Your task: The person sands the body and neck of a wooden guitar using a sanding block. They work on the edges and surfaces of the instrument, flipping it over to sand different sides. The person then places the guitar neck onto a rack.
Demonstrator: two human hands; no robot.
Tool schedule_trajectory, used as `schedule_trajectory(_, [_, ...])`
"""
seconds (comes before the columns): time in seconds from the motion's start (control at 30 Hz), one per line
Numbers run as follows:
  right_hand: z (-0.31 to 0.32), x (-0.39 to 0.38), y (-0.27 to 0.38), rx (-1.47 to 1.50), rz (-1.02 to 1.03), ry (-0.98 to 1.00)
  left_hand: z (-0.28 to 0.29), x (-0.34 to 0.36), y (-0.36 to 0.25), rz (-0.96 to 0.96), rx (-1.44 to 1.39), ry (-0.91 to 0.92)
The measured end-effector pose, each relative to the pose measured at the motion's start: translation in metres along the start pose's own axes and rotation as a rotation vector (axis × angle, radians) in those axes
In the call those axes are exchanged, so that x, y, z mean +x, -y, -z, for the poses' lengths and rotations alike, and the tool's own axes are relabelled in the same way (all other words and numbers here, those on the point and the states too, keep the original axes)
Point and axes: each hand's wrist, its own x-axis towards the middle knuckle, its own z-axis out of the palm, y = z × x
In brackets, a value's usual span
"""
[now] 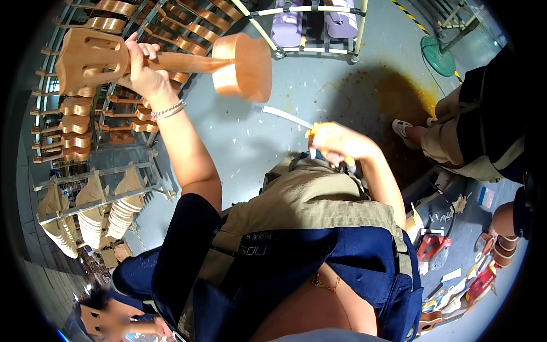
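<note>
At the upper left, my left hand (145, 71) is closed around the neck of an unpainted wooden ukulele (244, 67). The slotted headstock points left, and the body, seen side-on and slightly blurred, hangs out to the right over the floor. My right hand (339, 142), lower and in front of my waist, grips a yellow-handled tool (288, 117). A long, thin, pale strip runs from it up and left, ending just below the ukulele body without clearly touching it. Whether that strip is a blade or a tube, I cannot tell.
Racks of wooden ukuleles (74, 122) fill the left, with pale bodies (91, 202) hanging below. A trolley (319, 8) carries purple cases. A co-worker (456, 125) stands at right, near a green round base (437, 56) and a cluttered bench (450, 256). Another person's hand shows lower left.
</note>
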Motion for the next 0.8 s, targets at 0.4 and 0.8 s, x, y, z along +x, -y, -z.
schedule_trajectory(0.4, [0.029, -0.003, -0.040, -0.454, -0.239, -0.301, 0.006, 0.022, -0.019, -0.134, -0.052, 0.263])
schedule_trajectory(0.8, [-0.041, 0.037, 0.038, -0.807, -0.164, -0.389, -0.027, 0.001, -0.005, -0.201, -0.104, 0.592])
